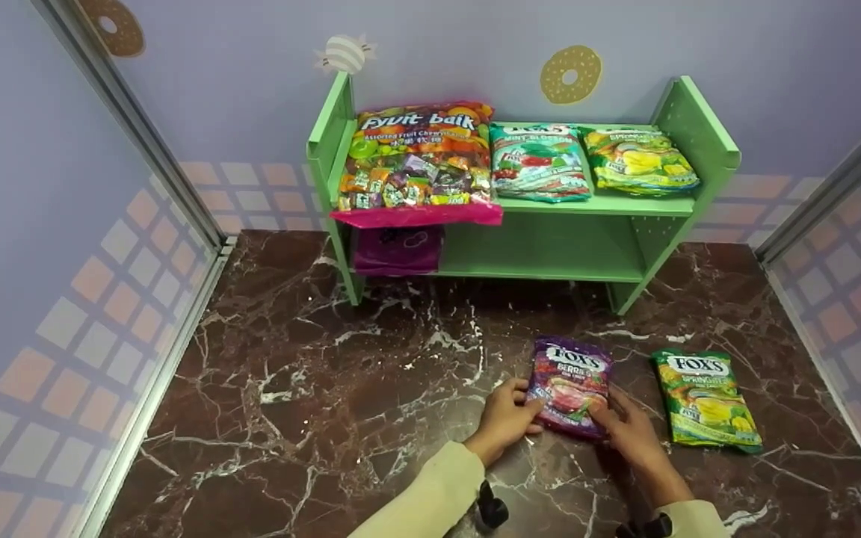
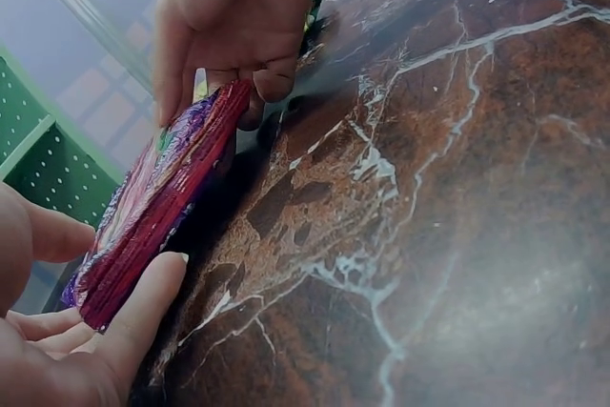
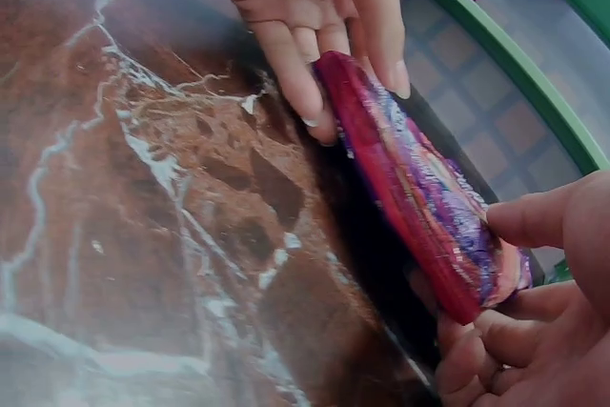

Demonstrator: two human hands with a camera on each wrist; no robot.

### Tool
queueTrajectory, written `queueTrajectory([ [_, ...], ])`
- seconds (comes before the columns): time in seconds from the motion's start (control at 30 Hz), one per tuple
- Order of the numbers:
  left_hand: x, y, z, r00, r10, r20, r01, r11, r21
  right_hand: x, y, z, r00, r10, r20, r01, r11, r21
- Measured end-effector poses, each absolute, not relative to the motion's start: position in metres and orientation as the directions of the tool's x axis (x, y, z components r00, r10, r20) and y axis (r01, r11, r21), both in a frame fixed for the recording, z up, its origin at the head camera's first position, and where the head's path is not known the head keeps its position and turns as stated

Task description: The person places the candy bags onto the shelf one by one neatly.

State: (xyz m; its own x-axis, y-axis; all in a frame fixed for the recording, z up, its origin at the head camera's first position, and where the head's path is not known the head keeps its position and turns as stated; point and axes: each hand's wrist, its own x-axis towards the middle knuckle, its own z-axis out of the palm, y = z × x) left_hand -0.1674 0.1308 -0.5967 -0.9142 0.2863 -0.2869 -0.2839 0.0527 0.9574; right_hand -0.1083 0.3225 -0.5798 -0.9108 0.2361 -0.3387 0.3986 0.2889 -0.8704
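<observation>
A purple bag of Fox's Berries candy (image 1: 571, 385) is gripped at both sides between my two hands, just above the dark marble surface. My left hand (image 1: 506, 418) has its thumb on the front at the left edge and its fingers behind. On the right edge, my right hand (image 1: 628, 427) pinches the bag the same way. Both wrist views show the bag's magenta lower edge (image 2: 157, 221), with dark shadow beneath it. To the right of my right hand lies a green and yellow Fox's Spring Tea bag (image 1: 708, 403), flat on the marble.
A green two-tier shelf (image 1: 542, 243) stands against the back wall. Its top holds a large Fyvit baik candy bag (image 1: 419, 161), a Mint Blossom bag (image 1: 540, 162) and another yellow-green bag (image 1: 640, 162). A purple packet (image 1: 398, 252) sits lower left. Walls (image 1: 49, 299) close in both sides.
</observation>
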Motion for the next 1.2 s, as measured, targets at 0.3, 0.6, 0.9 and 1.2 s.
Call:
queueTrajectory([
  [0.3, -0.168, 0.128, -0.596, -0.884, 0.358, -0.301, -0.351, -0.082, 0.933, -0.108, 0.315, -0.585, -0.895, 0.289, -0.34, 0.403, 0.195, -0.894],
  [0.6, -0.17, 0.126, -0.596, -0.888, 0.349, -0.3, -0.349, -0.086, 0.933, -0.112, 0.31, -0.584, -0.895, 0.294, -0.334, 0.377, 0.1, -0.921],
  [0.9, -0.171, 0.122, -0.593, -0.905, 0.33, -0.267, -0.305, -0.066, 0.95, -0.114, 0.306, -0.58, -0.904, 0.262, -0.339, 0.369, 0.073, -0.927],
  [1.2, -0.175, 0.117, -0.583, -0.919, 0.324, -0.226, -0.266, -0.085, 0.96, -0.118, 0.301, -0.568, -0.909, 0.245, -0.337, 0.369, 0.096, -0.925],
])
